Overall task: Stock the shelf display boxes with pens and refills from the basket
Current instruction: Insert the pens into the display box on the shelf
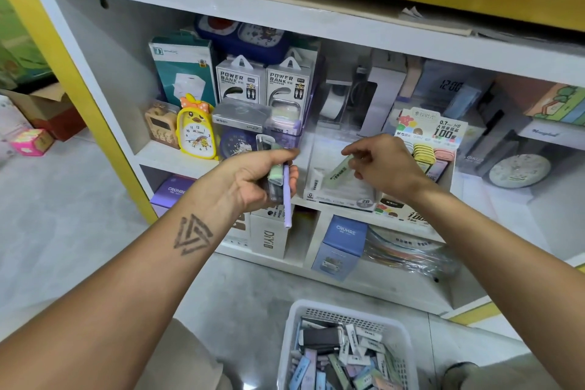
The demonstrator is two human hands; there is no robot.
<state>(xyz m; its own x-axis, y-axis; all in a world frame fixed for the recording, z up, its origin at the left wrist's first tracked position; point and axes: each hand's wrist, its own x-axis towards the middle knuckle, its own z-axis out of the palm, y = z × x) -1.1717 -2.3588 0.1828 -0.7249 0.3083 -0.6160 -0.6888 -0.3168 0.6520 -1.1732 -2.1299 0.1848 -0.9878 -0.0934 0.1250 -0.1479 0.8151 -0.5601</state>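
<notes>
Left hand [253, 177]: fingers curled, gripping refill cases [274, 176] and lilac pen [286, 199] | right hand [384, 165]: fingertips pinching green refill case [340, 169] over display box [340, 191], 3 o'clock of left hand | basket [345, 347]: 6 o'clock, holding packs.

Green refill case [340, 169] tilted in white display box [340, 195] w/ 2B label

My one head camera looks forward and down, close to the shelf [177, 161] in front of me, with the basket [345, 313] on the floor at the bottom edge.
</notes>
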